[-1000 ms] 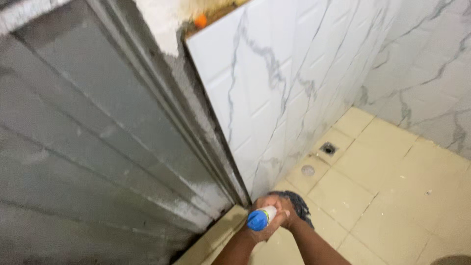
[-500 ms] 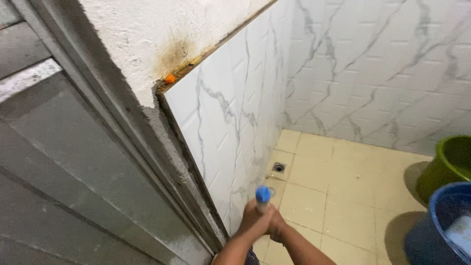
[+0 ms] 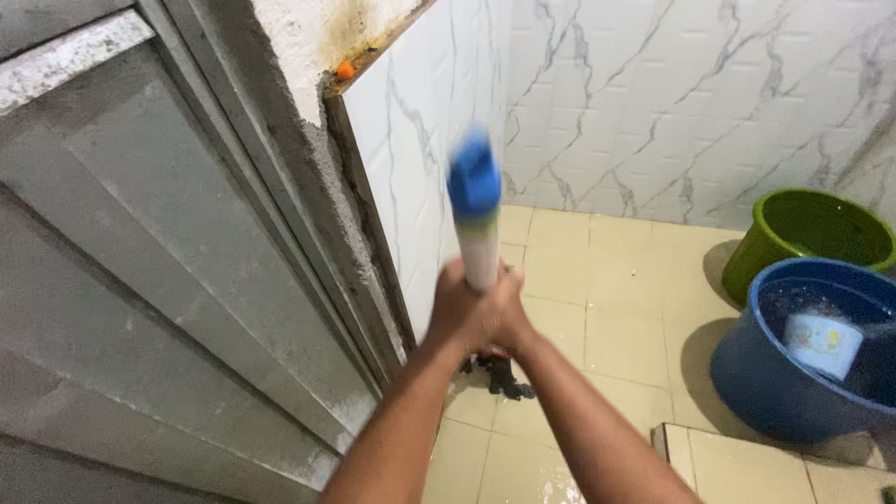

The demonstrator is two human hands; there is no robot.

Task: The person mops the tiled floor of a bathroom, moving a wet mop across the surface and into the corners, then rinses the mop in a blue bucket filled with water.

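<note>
Two buckets at right on the tiled floor: blue bucket nearer, green bucket behind. One mop handle, white with blue cap, long axis rising steeply from clasped hands, strands at the feet. Left hand and right hand both clenched round it, equally near.

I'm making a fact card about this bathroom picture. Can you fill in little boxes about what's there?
Place: tiled room, beige floor, white marbled wall
Left hand: wrapped around the mop handle
Right hand: wrapped around the same handle
Handle: white with blue end, blurred
Mop head: dark, on the floor
Buckets: blue bucket with water, green bucket behind it
Left side: grey door
</note>
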